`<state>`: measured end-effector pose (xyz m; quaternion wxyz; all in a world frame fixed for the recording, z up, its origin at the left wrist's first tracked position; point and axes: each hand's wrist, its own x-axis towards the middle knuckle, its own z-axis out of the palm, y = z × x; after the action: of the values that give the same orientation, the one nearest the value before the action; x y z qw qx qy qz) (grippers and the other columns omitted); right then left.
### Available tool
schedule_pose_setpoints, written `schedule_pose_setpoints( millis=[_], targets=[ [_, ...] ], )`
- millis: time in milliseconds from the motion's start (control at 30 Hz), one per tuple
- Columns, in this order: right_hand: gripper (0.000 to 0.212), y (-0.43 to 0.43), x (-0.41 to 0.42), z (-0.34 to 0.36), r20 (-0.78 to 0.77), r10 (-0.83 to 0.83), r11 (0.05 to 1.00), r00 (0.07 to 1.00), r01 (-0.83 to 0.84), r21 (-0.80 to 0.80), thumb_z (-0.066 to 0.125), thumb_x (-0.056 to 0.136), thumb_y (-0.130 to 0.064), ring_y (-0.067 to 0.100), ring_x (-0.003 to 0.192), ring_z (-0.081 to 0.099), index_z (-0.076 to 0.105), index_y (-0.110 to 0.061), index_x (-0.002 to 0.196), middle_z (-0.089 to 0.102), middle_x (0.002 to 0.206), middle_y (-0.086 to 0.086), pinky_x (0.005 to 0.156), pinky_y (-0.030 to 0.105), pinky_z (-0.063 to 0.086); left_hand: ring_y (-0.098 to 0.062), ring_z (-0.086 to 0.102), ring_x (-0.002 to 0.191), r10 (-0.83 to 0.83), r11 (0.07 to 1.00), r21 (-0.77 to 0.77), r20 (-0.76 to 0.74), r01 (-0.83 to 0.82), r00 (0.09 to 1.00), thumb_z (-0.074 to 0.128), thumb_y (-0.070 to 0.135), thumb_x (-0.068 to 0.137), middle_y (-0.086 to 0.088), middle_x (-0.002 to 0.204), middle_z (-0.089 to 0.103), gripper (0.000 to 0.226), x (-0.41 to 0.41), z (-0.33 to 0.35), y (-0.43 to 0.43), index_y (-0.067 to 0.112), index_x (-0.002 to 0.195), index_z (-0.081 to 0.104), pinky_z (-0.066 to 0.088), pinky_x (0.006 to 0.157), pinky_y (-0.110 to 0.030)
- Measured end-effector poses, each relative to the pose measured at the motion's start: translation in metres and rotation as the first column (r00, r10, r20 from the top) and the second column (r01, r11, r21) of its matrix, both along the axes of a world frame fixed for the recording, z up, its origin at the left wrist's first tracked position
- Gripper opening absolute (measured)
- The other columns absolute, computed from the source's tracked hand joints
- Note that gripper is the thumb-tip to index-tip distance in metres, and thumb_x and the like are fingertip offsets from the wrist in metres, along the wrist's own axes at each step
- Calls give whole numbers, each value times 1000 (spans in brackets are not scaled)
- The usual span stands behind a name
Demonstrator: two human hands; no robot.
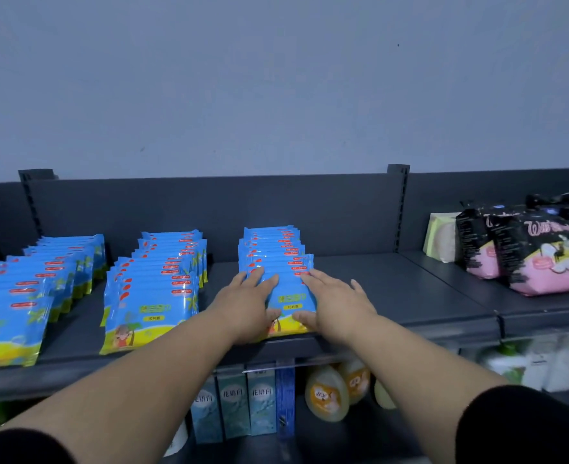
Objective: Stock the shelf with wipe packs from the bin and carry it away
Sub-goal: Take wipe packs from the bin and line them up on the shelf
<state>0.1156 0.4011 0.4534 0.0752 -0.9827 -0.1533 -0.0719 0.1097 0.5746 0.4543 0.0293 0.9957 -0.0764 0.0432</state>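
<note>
The left grip (pixel 244 304) and the right grip (pixel 338 304) are bare hands. Both lie on the front wipe pack (pixel 290 301) of the right row (pixel 273 252) on the shelf (pixel 393 289). The fingers are straight and spread, not curled round anything. One hand is on each side of the pack. I think that is so the pack goes in straight and the row looks neat. The packs lean back on each other, so the top of each one shows. The front pack sits close to the shelf's front edge.

Now the counting. There are three rows of blue packs: the left row (pixel 32 296), the middle row (pixel 152 289) and the right row. The packs overlap too much to count one by one. Far right lie pink and black bags (pixel 544 252), at least two. Under the shelf stand three tall green boxes (pixel 232 403) and two yellow bottles (pixel 326 393) that show clearly. The bin is not in view.
</note>
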Motion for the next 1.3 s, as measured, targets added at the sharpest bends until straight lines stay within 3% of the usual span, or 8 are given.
schedule_pose_setpoints(
  millis=[367,600,733,1033,1300],
  targets=[
    [73,-28,-15,-10,79,-155,983,985,146,107,38,93,-61,17,148,5,4,-36,152,0,161,-7,120,46,6,-22,-6,147,-12,1000,-21,151,15,988,26,52,99,1,161,-8,63,-5,0,-14,30,152,1,5,119,-41],
    [70,-86,-39,-17,123,-273,959,954,260,113,34,94,-61,18,147,6,5,-36,152,1,161,-4,119,46,8,-22,-1,147,-143,989,-9,242,150,960,26,51,99,1,161,-4,62,-12,-7,-88,29,152,2,6,119,-42],
    [69,-146,-62,-26,171,-363,929,916,343,136,36,93,-61,19,145,16,10,-36,152,7,161,-1,117,44,17,-22,4,147,-238,969,5,284,247,929,28,51,98,1,161,-1,65,-17,-16,-156,27,152,2,9,118,-39],
    [67,-329,-118,-80,101,-555,830,826,541,139,35,95,-59,21,143,22,13,-33,151,12,160,1,113,40,29,-20,0,147,-445,886,-57,170,460,879,27,51,99,2,161,-5,65,-38,-68,-351,27,152,0,8,119,-37],
    [67,-459,-162,-157,-85,-681,711,728,684,165,36,93,-62,21,143,23,13,-36,150,11,160,-3,108,42,36,-22,7,147,-539,837,-60,76,544,839,32,52,98,0,160,4,66,-55,-150,-486,24,153,6,15,118,-38]
  ],
)
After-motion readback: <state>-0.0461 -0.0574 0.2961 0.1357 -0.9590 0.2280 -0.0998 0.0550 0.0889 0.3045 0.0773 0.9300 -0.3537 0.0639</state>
